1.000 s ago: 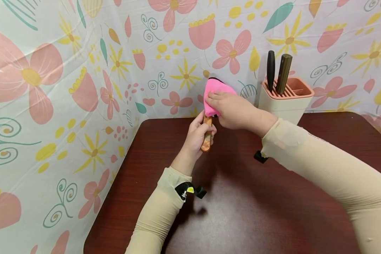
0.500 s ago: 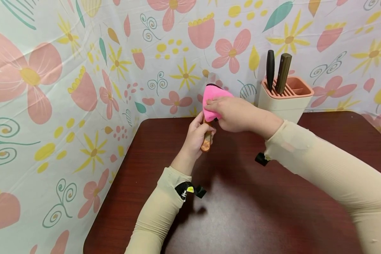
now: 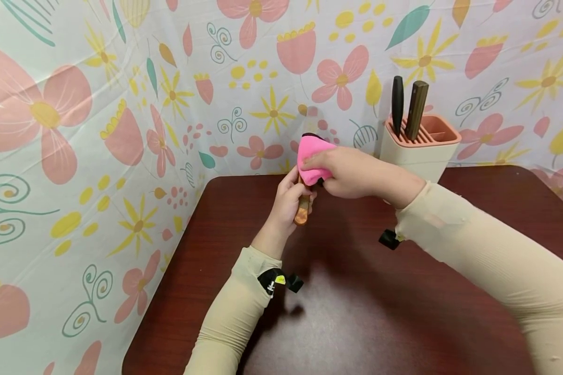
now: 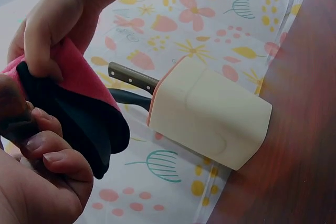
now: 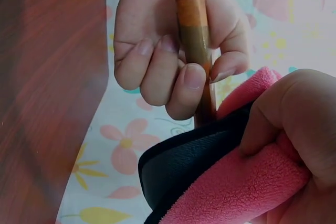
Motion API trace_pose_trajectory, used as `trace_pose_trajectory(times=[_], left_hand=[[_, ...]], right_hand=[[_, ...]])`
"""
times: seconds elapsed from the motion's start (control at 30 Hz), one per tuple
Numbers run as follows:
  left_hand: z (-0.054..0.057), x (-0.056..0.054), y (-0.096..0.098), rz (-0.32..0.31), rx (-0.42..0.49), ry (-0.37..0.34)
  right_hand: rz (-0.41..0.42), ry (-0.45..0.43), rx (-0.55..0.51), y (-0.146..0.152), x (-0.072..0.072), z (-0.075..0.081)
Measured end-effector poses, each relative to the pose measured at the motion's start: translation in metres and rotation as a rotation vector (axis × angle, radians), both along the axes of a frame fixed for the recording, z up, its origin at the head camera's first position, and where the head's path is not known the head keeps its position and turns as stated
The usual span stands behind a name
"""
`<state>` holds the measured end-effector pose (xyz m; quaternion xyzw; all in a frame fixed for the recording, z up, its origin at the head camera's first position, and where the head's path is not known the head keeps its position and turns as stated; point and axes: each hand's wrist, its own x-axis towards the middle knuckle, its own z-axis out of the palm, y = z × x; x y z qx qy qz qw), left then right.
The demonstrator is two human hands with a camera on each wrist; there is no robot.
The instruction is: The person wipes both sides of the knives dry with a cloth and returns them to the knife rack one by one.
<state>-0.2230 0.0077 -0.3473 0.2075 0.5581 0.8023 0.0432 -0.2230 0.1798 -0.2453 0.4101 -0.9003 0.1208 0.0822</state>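
Observation:
My left hand point(image 3: 285, 204) grips the brown wooden handle of a knife point(image 3: 301, 214), which points up and away. Its shiny blade point(image 3: 311, 121) shows above the cloth and mirrors the wall's pattern. A pink fluffy cloth point(image 3: 311, 154), with a dark underside and edge, is folded round the lower blade by the handle. My right hand point(image 3: 354, 171) pinches this cloth from the right. In the right wrist view, the left fingers point(image 5: 186, 85) curl round the handle, just beside the cloth point(image 5: 236, 192). The cloth hides the lower part of the blade.
Behind my right hand stands a cream knife block point(image 3: 415, 159) with an orange slotted top, holding a black-handled knife point(image 3: 397, 107) and a brown-handled knife point(image 3: 416, 110). The dark red-brown table point(image 3: 356, 312) meets a flower-patterned cloth wall point(image 3: 244, 62) at the back and left.
My right hand has drawn the pink cloth down the blade toward the handle, baring more of the blade's upper end. The left hand has stayed nearly still.

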Motion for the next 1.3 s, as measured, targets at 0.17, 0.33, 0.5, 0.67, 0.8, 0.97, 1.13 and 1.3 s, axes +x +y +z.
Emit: trace_pose_trajectory(times=[0.17,0.33,0.5,0.67,0.8,0.97,1.13,1.3], left_hand=[[0.0,0.0,-0.001,-0.007,-0.006,0.018],[0.001,0.001,-0.001,-0.009,-0.003,0.036],[0.002,0.001,-0.002,-0.001,0.019,0.013],[0.004,0.0,-0.005,-0.013,0.011,0.025],[0.005,-0.001,-0.007,-0.001,0.001,0.03],[0.005,-0.002,-0.007,-0.002,0.019,0.009],[0.004,-0.002,-0.007,-0.021,0.03,0.003],[0.003,-0.001,-0.008,-0.013,0.004,0.006]], right_hand=[[0.022,-0.048,-0.042,0.006,0.002,0.001],[0.055,-0.092,-0.125,0.014,0.002,0.003],[0.115,-0.148,-0.176,0.018,0.006,0.005],[0.155,-0.087,-0.228,0.024,0.012,0.007],[0.153,-0.022,-0.29,0.032,0.015,0.014],[0.096,-0.017,-0.326,0.042,0.02,0.033],[0.03,-0.011,-0.336,0.046,0.019,0.056],[-0.056,0.064,-0.308,0.045,0.007,0.079]])
